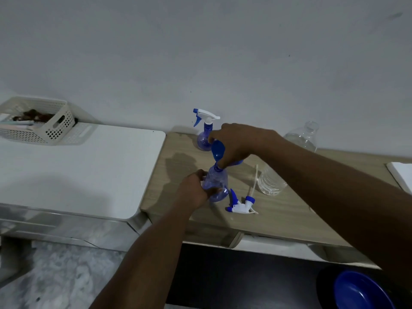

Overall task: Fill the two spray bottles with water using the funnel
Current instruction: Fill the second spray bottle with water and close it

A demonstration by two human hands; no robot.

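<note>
An open blue spray bottle (215, 182) stands on the wooden table (182, 175), and my left hand (194, 188) grips its body. My right hand (237, 142) holds a blue funnel (217, 150) with its spout at the bottle's neck. The bottle's white and blue trigger head (242, 205) lies on the table just right of it, its tube pointing away. A second blue spray bottle (204, 139) with its trigger head on stands at the back by the wall. A clear water bottle (269, 181) lies on its side under my right forearm.
Another clear bottle (304, 137) stands by the wall at the back right. A white table (78, 168) to the left carries a lattice basket (38, 121). A white object (401, 175) sits at the far right edge. A blue bowl (361, 291) is below at the bottom right.
</note>
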